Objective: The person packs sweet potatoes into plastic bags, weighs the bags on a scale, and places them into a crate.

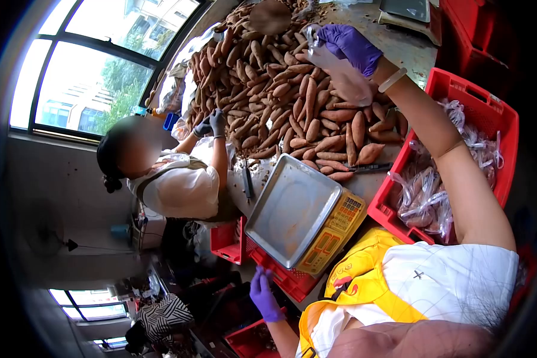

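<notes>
My right hand (355, 48), in a purple glove, reaches over the sweet potato pile (280, 89) at the top of the view. Its fingers are closed on a thin clear plastic bag (346, 80), which hangs above the roots; I cannot tell whether anything is inside. My left hand (265, 296), also gloved in purple, is low in the view near the scale. Its fingers are apart and nothing shows in them. Between my hands stands a yellow digital scale (334, 230) with a bare metal tray (295, 206) on top.
A red crate (504, 149) at the right holds several bagged sweet potatoes (426, 197). Across the table a co-worker (179, 185) in grey gloves handles the pile. A dark-handled tool (247, 180) lies left of the scale. More red crates (226, 241) stand below. Another person (164, 316) is further back.
</notes>
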`<state>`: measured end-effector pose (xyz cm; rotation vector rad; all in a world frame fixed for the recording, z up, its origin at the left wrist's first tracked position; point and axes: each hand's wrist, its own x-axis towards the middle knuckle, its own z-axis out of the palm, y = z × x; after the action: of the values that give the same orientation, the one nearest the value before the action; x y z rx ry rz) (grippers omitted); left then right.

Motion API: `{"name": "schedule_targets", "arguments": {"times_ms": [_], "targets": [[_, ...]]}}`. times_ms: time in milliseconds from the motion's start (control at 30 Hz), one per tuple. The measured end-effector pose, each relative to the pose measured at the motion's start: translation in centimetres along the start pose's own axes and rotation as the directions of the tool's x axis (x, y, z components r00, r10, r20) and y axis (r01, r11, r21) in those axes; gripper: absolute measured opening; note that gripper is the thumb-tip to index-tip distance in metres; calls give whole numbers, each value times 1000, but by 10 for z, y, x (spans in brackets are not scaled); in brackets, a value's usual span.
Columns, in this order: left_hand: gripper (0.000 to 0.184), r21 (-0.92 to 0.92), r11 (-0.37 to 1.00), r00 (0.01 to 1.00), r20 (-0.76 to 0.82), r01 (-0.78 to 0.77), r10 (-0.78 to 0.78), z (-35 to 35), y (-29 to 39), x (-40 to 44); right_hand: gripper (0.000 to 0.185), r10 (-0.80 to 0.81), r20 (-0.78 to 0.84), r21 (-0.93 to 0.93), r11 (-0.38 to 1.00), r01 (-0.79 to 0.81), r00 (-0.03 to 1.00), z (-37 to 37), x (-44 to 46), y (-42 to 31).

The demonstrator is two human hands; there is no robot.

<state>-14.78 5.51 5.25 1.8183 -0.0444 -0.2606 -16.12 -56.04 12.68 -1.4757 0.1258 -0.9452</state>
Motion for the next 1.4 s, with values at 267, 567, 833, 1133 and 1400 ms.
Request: {"name": "schedule_targets", "arguments": {"times_ms": [267, 567, 833, 1133, 1400], "targets": [[60, 181, 747, 765, 240, -640, 597, 102, 97, 97, 31, 20, 688, 564, 614, -552, 725, 140, -15, -45], [54, 200, 844, 842, 346, -497, 414, 101, 3, 40, 28, 290, 865, 335, 275, -901, 410, 275, -98, 3], [88, 538, 664, 786, -4, -520, 619, 51, 22, 76, 26, 225, 925, 213, 364, -907, 307, 295, -145, -33], [32, -559, 823, 987, 51, -98, 152, 41, 15, 141, 22, 355, 636, 353, 657, -667, 686, 245, -129, -36], [47, -366, 896, 947, 103, -250, 306, 31, 31, 73, 24, 534, 396, 192, 747, -636, 747, 200, -201, 17]]}}
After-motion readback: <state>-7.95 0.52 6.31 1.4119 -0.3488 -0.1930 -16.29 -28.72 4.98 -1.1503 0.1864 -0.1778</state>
